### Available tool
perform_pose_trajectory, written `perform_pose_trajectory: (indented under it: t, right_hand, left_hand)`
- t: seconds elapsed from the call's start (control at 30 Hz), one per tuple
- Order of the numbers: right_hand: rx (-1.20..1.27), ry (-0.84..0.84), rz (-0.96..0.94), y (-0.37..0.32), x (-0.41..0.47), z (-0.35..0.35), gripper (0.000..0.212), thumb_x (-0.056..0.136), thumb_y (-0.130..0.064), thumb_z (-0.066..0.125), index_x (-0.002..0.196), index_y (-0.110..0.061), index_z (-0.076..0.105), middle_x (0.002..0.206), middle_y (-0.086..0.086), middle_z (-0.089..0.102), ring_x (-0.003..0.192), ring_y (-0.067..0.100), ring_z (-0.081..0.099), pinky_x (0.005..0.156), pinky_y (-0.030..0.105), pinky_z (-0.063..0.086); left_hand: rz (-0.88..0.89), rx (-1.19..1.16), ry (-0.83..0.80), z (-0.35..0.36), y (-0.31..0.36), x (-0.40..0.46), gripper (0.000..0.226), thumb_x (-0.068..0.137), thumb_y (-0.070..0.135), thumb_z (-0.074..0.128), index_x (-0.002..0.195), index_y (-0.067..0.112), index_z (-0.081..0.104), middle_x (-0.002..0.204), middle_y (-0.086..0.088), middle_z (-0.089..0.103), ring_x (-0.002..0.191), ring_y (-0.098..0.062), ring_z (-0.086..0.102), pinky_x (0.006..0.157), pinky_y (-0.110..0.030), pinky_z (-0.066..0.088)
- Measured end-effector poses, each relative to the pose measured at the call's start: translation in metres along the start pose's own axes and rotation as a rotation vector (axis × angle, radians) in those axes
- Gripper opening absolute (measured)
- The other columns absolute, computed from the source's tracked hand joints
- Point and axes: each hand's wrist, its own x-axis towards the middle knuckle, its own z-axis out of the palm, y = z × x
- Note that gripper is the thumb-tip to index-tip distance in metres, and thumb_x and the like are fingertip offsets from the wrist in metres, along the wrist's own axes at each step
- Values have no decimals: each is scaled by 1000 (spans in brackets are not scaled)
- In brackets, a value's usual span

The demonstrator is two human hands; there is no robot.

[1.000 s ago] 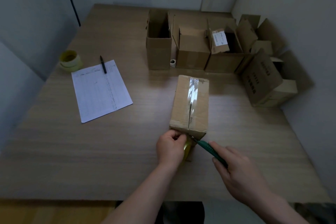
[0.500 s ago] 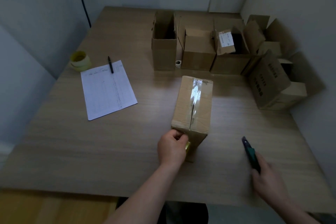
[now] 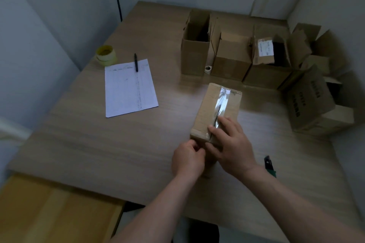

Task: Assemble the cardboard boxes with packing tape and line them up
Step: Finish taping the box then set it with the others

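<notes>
Right hand (image 3: 233, 144) flat on taped box (image 3: 217, 112), left hand (image 3: 187, 159) pinching tape end (roll hidden) — hasty rubbing risks wrinkles.

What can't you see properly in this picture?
Head view only:
- Box's near end: hidden by both hands, left hand, right hand.
- What the left hand pinches: covered by fingers.
- Cutter: partly behind the right wrist.
- Paper's writing: too small.
</notes>
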Motion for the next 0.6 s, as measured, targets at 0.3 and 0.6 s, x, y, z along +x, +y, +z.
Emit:
perform_pose_trajectory:
  t: [0.3, 0.6]
  right_hand:
    - [-48, 71, -117, 13, 3, 12, 52, 84, -52, 58, 119, -14, 64, 130, 19, 53, 121, 39, 47, 91, 51, 51]
    - [650, 241, 212, -2, -32, -70, 42, 79, -46, 62, 119, -36, 61, 124, -9, 58, 115, 16, 54, 88, 27, 46]
  left_hand:
    - [-90, -506, -31, -5, -31, -38, 27, 83, 8, 73, 59, 18, 65, 56, 5, 62, 59, -8, 55, 57, -23, 43]
    - [90, -727, -5, -39, 39, -63, 22, 90, 9, 66, 69, 15, 64, 60, 7, 58, 59, -5, 49, 56, -21, 41]
